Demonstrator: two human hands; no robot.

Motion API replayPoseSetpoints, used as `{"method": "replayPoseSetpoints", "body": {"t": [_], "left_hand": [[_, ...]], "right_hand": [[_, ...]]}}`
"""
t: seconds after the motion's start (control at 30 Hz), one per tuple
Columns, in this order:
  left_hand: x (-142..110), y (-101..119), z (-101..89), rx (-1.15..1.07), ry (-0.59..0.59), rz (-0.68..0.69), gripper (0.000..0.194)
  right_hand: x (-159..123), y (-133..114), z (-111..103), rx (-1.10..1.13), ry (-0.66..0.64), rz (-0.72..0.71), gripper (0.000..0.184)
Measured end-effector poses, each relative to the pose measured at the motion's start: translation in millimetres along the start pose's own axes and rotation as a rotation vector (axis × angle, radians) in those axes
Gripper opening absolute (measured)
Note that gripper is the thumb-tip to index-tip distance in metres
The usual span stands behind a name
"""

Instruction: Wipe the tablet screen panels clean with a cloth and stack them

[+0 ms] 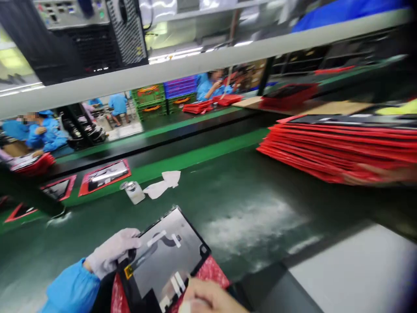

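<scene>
A flat display panel (pixel 166 256) with a silver back, dark edges, white tape strips and a yellow label is tilted at the front of the bench. My left hand (pixel 114 252), in a white glove with a blue sleeve, grips its upper left edge, thumb over the face. Bare and blurred, my right hand (pixel 211 295) is at the panel's lower right with its fingers closed; what they hold, if anything, cannot be made out. Red bubble wrap (pixel 211 271) shows beneath the panel.
On the green bench stand a small white bottle (pixel 134 192) and crumpled white wipes (pixel 163 184). Panels on red wrap (pixel 104 176) lie at the left. At the right, another person's blurred hand (pixel 381 174) touches a tall stack of red sleeves (pixel 325 150). A shelf beam (pixel 195 65) crosses above.
</scene>
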State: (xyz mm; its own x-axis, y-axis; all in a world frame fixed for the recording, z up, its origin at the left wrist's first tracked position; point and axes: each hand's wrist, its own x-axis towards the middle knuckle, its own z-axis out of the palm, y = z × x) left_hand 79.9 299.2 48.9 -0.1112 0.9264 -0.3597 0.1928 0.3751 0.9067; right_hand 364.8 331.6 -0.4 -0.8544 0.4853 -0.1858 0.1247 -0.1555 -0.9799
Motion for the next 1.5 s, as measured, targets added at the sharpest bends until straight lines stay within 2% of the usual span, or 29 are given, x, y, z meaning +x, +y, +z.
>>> {"method": "replayPoseSetpoints", "body": {"t": [0.07,0.13,0.2,0.27,0.3,0.37,0.43,0.5,0.6,0.67,0.7,0.77,0.87,0.93,1.0,1.17,1.23,1.33,1.4,1.5], "left_hand": [[-15.0,-6.4,-11.8,0.083,0.064,-0.074,0.011],[-31.6,-14.6,-17.8,0.132,0.206,-0.079,0.023],[-54.6,-24.7,-17.8,0.169,0.386,-0.048,0.028],[-81.1,-37.3,-11.2,0.198,0.509,-0.043,0.021],[-93.1,-44.4,-6.0,0.179,0.51,-0.086,0.022],[-109.4,-58.2,5.4,0.039,0.435,-0.214,0.033],[-112.7,-67.7,13.5,-0.163,0.351,-0.295,0.046],[-105.7,-70.0,16.0,-0.256,0.333,-0.308,0.052],[-90.5,-61.3,15.2,-0.171,0.441,-0.315,0.045],[-84.5,-51.2,19.7,-0.148,0.553,-0.235,0.037],[-83.1,-46.2,25.1,-0.203,0.579,-0.158,0.036],[-82.0,-38.6,41.9,-0.437,0.501,0.003,0.045],[-80.0,-37.4,71.7,-0.774,0.3,0.14,0.058],[-78.1,-43.1,85.0,-0.827,0.309,0.165,0.06],[-77.4,-51.3,89.6,-0.834,0.359,0.157,0.058],[-79.6,-68.9,82.3,-0.777,0.5,0.094,0.05],[-79.2,-73.4,80.8,-0.711,0.542,0.074,0.048],[-77.8,-78.5,81.8,-0.739,0.497,0.093,0.057],[-77.3,-81.3,83.0,-0.835,0.435,0.127,0.065],[-77.0,-85.8,83.4,-0.906,0.394,0.103,0.07]], "right_hand": [[17.3,-8.5,-4.4,-0.064,0.116,-0.032,0.032],[38.7,-9.9,-11.4,-0.18,0.268,-0.093,0.032],[57.2,-2.8,-15.3,-0.29,0.392,-0.148,0.032],[67.3,10.1,-15.1,-0.365,0.423,-0.158,0.032],[69.3,17.2,-14.0,-0.391,0.428,-0.154,0.032],[69.5,30.1,-11.6,-0.424,0.459,-0.147,0.032],[68.4,38.7,-10.8,-0.438,0.501,-0.137,0.034],[68.2,42.4,-13.4,-0.434,0.508,-0.117,0.036],[69.3,40.0,-22.1,-0.397,0.481,-0.112,0.037],[69.1,34.9,-25.1,-0.395,0.465,-0.128,0.037],[68.6,32.2,-23.2,-0.423,0.456,-0.146,0.036],[66.9,29.0,-9.5,-0.551,0.441,-0.222,0.033],[64.5,33.6,31.7,-0.855,0.423,-0.426,0.027],[63.9,39.4,57.5,-1.025,0.396,-0.545,0.024],[66.1,40.0,68.1,-1.129,0.358,-0.602,0.023],[94.9,9.4,50.7,-1.219,0.356,-0.505,0.02],[111.7,-1.6,52.6,-1.238,0.325,-0.53,0.015],[130.7,-4.4,55.9,-1.308,0.266,-0.578,0.012],[136.3,-2.0,44.7,-1.352,0.278,-0.557,0.015],[137.9,-0.4,20.6,-1.379,0.381,-0.482,0.02]]}}
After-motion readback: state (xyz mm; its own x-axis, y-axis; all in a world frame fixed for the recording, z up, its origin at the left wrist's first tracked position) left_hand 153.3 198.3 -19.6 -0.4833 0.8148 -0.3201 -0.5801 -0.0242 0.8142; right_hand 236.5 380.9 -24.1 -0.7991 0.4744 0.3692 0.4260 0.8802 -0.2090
